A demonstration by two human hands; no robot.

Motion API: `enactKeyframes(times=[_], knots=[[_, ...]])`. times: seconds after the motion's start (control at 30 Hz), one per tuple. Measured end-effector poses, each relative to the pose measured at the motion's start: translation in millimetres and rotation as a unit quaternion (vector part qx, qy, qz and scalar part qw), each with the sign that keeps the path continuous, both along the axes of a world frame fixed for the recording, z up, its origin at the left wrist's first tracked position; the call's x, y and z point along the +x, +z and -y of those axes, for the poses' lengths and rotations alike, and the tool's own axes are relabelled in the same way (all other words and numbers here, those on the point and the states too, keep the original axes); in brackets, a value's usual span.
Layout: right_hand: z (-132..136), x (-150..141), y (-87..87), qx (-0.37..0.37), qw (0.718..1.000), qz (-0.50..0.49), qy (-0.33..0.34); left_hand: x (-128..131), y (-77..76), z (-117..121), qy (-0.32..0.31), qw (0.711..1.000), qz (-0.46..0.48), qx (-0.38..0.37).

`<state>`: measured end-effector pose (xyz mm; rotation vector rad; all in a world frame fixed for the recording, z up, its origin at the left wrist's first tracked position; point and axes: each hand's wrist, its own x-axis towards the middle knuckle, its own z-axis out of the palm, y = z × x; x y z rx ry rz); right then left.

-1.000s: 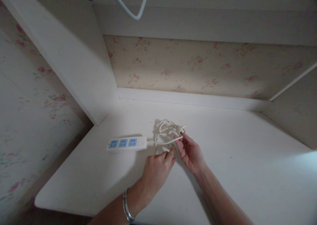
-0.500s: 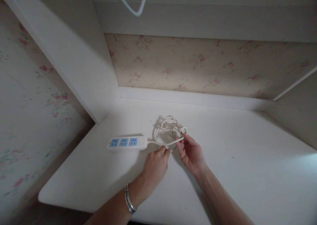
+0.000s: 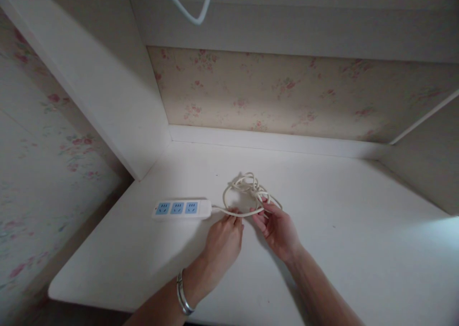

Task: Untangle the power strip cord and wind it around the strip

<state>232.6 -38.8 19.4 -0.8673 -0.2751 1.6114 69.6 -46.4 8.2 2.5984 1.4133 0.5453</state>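
A white power strip [image 3: 182, 210] with blue socket faces lies flat on the white desktop [image 3: 340, 264], left of my hands. From its right end runs a cream power cord [image 3: 225, 195], tangled in loose loops beyond my hands. My right hand [image 3: 281, 230] has its fingers closed around the cord at the near right of the tangle. My left hand [image 3: 225, 235], with a silver bracelet at the wrist, is at the near side of the loop, its fingertips partly hidden under the cord. Fingers curl together there; what they pinch is hard to see. The plug is not visible.
A white side panel [image 3: 96, 77] rises at the left, and a low back ledge [image 3: 279, 142] runs along the floral wallpaper [image 3: 247, 92]. Overhead hangs a looped pale cable [image 3: 197, 17]. The desk's rounded front corner [image 3: 53, 290] is at the lower left.
The tangled loops have shifted and a loop now sticks out to the right past my right hand. My left fingertips have moved under the cord. The power strip stays in place.
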Motion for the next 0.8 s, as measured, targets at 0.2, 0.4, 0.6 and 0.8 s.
enactKeyframes(times=[0.2,0.4,0.6,0.8], knots=[[8,-1,-4.7,-0.032,0.997,0.065,-0.022,0,-5.6,0,-0.003,1.0,-0.012,0.012],[16,18,-15.6,-0.033,0.948,0.281,-0.143,-4,5.5,0,0.045,0.997,-0.059,-0.026],[-17,26,32.6,0.142,0.807,0.545,-0.176,-8,13.9,-1,0.055,0.997,-0.056,-0.003],[-87,-25,57.6,0.339,0.36,0.837,0.234,-11,11.2,-9,0.03,0.996,-0.038,0.076]])
